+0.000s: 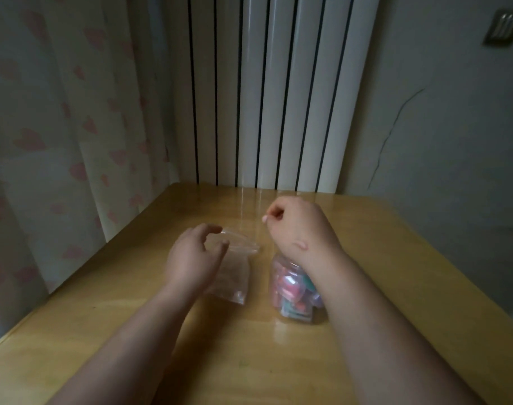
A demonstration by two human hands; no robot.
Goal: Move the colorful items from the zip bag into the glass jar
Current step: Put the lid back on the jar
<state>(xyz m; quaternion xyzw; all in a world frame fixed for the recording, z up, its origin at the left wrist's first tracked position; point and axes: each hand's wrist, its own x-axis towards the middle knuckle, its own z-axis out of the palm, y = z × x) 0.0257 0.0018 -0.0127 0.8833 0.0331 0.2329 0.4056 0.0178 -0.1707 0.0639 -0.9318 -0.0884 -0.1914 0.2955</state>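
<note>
A clear zip bag (234, 276) lies on the wooden table (395, 258), looking nearly empty. My left hand (193, 258) hovers at the bag's mouth with fingers curved over its top edge; whether it grips the plastic is unclear. To the right stands a glass jar (290, 293) filled with colorful items in pink, teal and purple. My right hand (299, 226) is above the jar's mouth, fingers curled, pinching a small pale pink item (264, 218) at its fingertips. My right wrist hides the jar's opening.
A white ribbed radiator (272, 92) stands behind the table's far edge. A curtain with pink hearts (59, 141) hangs at the left. A grey wall (454, 127) is on the right.
</note>
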